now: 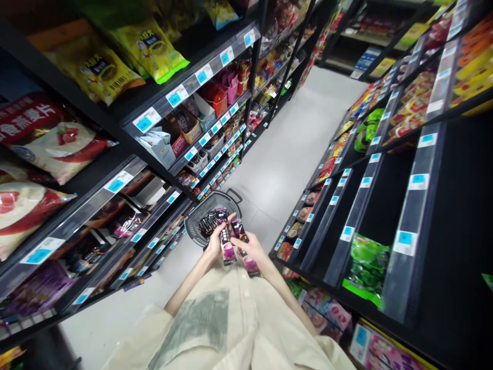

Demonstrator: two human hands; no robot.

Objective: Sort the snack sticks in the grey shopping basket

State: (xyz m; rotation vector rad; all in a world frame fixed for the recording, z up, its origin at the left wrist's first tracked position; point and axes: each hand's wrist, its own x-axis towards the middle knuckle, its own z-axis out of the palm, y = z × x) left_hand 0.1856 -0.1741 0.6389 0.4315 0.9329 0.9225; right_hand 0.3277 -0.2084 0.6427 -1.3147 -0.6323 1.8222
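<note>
My left hand [214, 243] is closed on a slim black-and-purple drink packet [228, 252] with a cup printed at its lower end. Another packet of the same look [250, 264] is gripped in my right hand [251, 248], close beside the first. Both hands are in front of my body, near the near rim of a dark grey shopping basket [192, 210]. Several dark slim packets [208, 224] lie in the basket. The lettering on the packets is too small to read.
Shelves with yellow snack bags [154, 49], oatmeal bags [65, 141] and boxes line the left. On the right, a black shelf [319, 246] holds a green bag [365, 267] and round tubs [295, 229]. Pale floor [296, 133] runs between them to a far shelf.
</note>
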